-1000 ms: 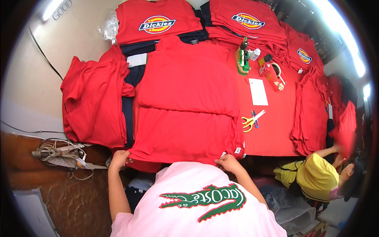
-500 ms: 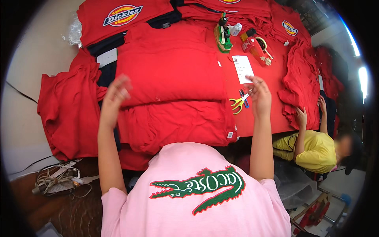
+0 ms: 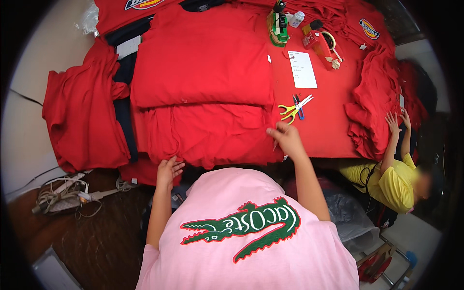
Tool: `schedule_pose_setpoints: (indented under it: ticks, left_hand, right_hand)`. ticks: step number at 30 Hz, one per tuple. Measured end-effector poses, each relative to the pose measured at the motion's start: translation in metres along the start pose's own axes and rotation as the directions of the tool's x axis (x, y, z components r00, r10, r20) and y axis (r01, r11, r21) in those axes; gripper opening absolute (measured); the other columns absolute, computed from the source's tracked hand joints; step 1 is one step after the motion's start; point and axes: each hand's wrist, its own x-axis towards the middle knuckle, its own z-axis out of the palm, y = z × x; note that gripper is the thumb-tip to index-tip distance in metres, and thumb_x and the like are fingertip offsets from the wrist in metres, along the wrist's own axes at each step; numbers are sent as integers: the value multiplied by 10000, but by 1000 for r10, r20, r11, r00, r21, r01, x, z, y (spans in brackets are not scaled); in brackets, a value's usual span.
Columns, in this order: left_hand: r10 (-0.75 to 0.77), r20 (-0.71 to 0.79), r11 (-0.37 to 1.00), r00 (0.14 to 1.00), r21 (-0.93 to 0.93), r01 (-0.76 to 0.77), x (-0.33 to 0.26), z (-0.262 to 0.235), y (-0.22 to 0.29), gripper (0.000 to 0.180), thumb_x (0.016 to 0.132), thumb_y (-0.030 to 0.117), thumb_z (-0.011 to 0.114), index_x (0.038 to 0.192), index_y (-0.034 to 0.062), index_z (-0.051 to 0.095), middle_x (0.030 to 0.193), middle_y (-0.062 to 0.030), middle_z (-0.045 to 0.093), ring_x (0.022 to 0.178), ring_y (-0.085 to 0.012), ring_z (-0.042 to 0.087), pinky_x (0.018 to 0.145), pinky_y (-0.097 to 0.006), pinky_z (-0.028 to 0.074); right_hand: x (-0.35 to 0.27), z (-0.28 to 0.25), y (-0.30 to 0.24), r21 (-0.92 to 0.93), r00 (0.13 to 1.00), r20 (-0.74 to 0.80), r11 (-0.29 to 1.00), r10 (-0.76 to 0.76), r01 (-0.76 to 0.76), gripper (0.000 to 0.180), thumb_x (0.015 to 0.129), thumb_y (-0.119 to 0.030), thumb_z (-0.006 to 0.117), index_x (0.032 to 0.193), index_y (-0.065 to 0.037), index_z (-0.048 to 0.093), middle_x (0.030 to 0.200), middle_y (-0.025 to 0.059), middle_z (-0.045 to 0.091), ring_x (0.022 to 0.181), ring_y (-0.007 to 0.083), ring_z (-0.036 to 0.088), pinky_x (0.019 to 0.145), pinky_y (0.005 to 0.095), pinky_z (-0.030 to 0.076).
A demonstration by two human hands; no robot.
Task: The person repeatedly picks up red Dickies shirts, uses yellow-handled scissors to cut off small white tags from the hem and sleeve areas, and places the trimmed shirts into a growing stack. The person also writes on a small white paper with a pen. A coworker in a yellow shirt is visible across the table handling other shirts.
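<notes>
A folded red shirt [image 3: 203, 77] lies on a stack on the table before me. Its near edge rests over a looser, wrinkled red shirt [image 3: 208, 135]. At the near left corner of that lower shirt is my left hand [image 3: 167, 171], its fingers apart and touching the cloth's edge. My right hand [image 3: 288, 139] is at the lower shirt's right edge, fingertips pinched together on the cloth. Yellow-handled scissors [image 3: 293, 110] lie just beyond my right hand, across a blue cutting tool [image 3: 300, 111].
A white paper sheet [image 3: 303, 70], a green tape dispenser [image 3: 278, 30], a red tape dispenser [image 3: 322, 48] and a white bottle [image 3: 296, 19] are on the red tabletop. Red shirts [image 3: 84, 111] hang at left. A person in yellow [image 3: 398, 186] handles red cloth [image 3: 369, 101] at right.
Both hands have come down and nearer to me, from raised above the shirts to the lower shirt's near edge. The paper sheet now shows uncovered. The co-worker's hands have shifted on their cloth.
</notes>
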Motion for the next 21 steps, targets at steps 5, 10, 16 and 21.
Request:
schedule_pose_setpoints:
  ticks: [5,10,16,21]
  left_hand:
    - [259,-60,966,964,23,-258,-24,11,29,233,1037,333,636,1040,101,611,960,-86,725,857,-188,744,673,-288,554]
    - [303,-79,952,950,55,-300,-41,40,22,304,1029,383,631,976,85,640,867,-87,728,783,-201,748,647,-297,543]
    - [-126,404,976,906,-115,187,-58,101,-69,414,1013,359,673,1302,67,624,1286,-162,716,1174,-281,699,974,-406,543]
    - [-60,235,927,970,-349,142,-54,145,-81,229,993,290,730,1097,104,647,1168,-120,740,1092,-245,726,895,-367,564]
  right_hand:
    - [44,-45,-44,-681,946,-289,726,-149,-94,448,933,-443,740,1019,-7,693,879,174,744,905,319,755,757,452,570]
    - [80,-68,-5,-755,852,-498,564,-160,-335,533,908,-456,757,1132,7,618,1003,227,744,979,416,725,829,514,571]
    - [59,-72,15,-702,861,-487,653,-148,-285,513,874,-436,794,1132,-29,616,1038,193,746,992,389,730,815,506,573]
    - [15,-84,18,-718,893,-441,634,-95,-287,519,822,-462,833,1059,-43,638,996,164,747,939,371,736,785,489,574]
